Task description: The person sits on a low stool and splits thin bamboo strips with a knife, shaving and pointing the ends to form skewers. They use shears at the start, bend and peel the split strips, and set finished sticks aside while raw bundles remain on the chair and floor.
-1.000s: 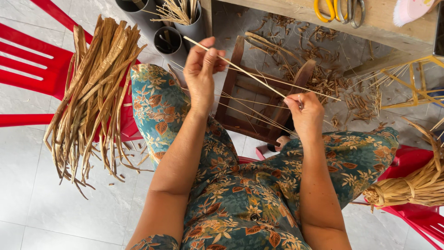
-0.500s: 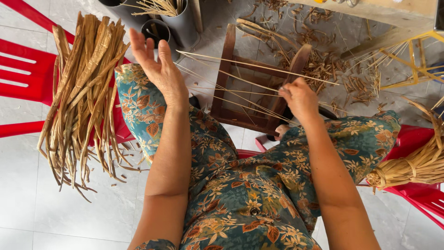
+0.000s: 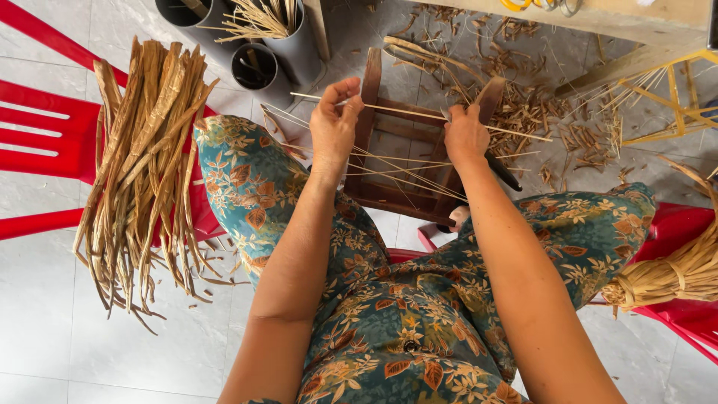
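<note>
Holding: one thin pale strip (image 3: 419,114), stretched level between both hands, above a small wooden stool (image 3: 419,172)
left hand (image 3: 334,126): raised, thumb and fingers pinching the strip near its left end
right hand (image 3: 464,135): grip pressed together on the strip and a dark-handled blade (image 3: 499,170); blade tip barely visible
more strips (image 3: 404,172): loose thin lengths crossing below the hands, over the stool
left side: bundle of dried leaves (image 3: 146,172) draped over a red plastic chair (image 3: 45,135)
top: grey tubes (image 3: 258,45) holding slivers
floor (image 3: 75,337): pale tiles, brown shavings (image 3: 523,112) scattered beyond the stool
right edge: tied straw bundle (image 3: 673,277)
</note>
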`<action>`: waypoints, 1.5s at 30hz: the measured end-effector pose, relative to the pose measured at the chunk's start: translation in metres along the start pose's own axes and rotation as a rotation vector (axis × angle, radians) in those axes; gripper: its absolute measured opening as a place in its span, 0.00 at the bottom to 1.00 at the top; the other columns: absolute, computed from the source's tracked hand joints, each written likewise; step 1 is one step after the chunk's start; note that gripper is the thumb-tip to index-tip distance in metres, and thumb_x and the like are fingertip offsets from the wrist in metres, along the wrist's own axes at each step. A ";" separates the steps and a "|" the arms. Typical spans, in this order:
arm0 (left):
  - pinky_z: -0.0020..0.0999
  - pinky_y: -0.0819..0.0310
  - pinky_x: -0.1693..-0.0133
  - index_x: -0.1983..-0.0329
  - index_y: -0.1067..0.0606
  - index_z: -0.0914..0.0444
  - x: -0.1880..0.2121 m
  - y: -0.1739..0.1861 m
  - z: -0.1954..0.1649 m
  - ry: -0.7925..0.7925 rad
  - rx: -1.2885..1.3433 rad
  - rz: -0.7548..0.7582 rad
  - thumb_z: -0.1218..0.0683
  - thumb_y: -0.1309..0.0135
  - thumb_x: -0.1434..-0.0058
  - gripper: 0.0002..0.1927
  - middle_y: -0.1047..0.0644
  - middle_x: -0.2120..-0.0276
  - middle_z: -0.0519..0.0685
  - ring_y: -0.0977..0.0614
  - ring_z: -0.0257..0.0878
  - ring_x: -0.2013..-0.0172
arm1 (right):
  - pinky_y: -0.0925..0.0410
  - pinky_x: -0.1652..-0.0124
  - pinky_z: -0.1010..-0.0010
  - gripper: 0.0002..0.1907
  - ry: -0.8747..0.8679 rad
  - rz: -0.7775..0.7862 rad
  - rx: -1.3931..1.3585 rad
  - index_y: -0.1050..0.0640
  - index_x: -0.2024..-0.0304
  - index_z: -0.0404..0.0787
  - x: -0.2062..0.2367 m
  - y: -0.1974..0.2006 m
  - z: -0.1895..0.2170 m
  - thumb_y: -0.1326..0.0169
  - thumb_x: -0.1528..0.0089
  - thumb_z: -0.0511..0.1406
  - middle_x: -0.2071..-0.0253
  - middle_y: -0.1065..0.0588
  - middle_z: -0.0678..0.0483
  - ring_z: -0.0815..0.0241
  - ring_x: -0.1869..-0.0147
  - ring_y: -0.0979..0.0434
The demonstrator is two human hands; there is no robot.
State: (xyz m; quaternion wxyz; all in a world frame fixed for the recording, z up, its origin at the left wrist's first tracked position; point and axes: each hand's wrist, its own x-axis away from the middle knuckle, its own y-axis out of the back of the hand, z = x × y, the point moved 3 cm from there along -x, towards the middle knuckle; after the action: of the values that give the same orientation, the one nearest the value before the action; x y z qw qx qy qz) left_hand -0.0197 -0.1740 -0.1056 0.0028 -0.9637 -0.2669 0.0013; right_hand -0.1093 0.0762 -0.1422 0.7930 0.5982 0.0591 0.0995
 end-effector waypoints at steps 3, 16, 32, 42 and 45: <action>0.26 0.22 0.55 0.45 0.22 0.64 -0.001 -0.003 -0.004 -0.003 0.029 0.027 0.61 0.43 0.35 0.14 0.18 0.55 0.48 0.20 0.29 0.60 | 0.28 0.61 0.47 0.14 -0.002 0.013 0.041 0.24 0.51 0.42 -0.004 -0.004 0.002 0.38 0.38 0.36 0.47 0.32 0.42 0.34 0.57 0.21; 0.26 0.21 0.61 0.45 0.22 0.63 0.007 -0.008 -0.023 0.093 -0.099 0.033 0.57 0.43 0.35 0.15 0.17 0.57 0.47 0.17 0.30 0.66 | 0.30 0.64 0.56 0.07 0.189 -0.433 -0.094 0.19 0.60 0.46 0.009 0.064 -0.037 0.33 0.39 0.32 0.59 0.28 0.53 0.47 0.61 0.22; 0.27 0.22 0.52 0.31 0.31 0.65 0.055 0.034 -0.165 -0.277 0.562 0.103 0.53 0.51 0.22 0.20 0.18 0.52 0.49 0.19 0.31 0.58 | 0.32 0.62 0.64 0.06 0.277 -0.333 -0.250 0.16 0.57 0.44 0.081 0.168 -0.024 0.32 0.35 0.33 0.62 0.27 0.52 0.54 0.63 0.24; 0.24 0.26 0.55 0.38 0.26 0.67 0.099 0.053 -0.226 -0.493 0.387 0.012 0.53 0.51 0.19 0.15 0.17 0.55 0.51 0.19 0.30 0.57 | 0.46 0.75 0.79 0.17 -0.023 -0.007 -1.133 0.22 0.43 0.35 0.165 0.242 0.010 0.54 0.25 0.39 0.66 0.27 0.55 0.73 0.76 0.41; 0.25 0.24 0.56 0.37 0.26 0.65 0.108 0.065 -0.235 -0.522 0.443 -0.055 0.52 0.50 0.20 0.15 0.16 0.57 0.51 0.18 0.31 0.61 | 0.47 0.77 0.82 0.22 0.179 0.298 -1.455 0.25 0.42 0.28 0.211 0.239 0.035 0.56 0.26 0.41 0.69 0.26 0.51 0.75 0.78 0.42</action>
State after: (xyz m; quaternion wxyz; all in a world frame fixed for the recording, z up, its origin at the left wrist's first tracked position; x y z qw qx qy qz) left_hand 0.1075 -0.1752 0.1292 0.1435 -0.8994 -0.2780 0.3054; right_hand 0.0824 0.1547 0.1020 0.9587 -0.0863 -0.0389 0.2680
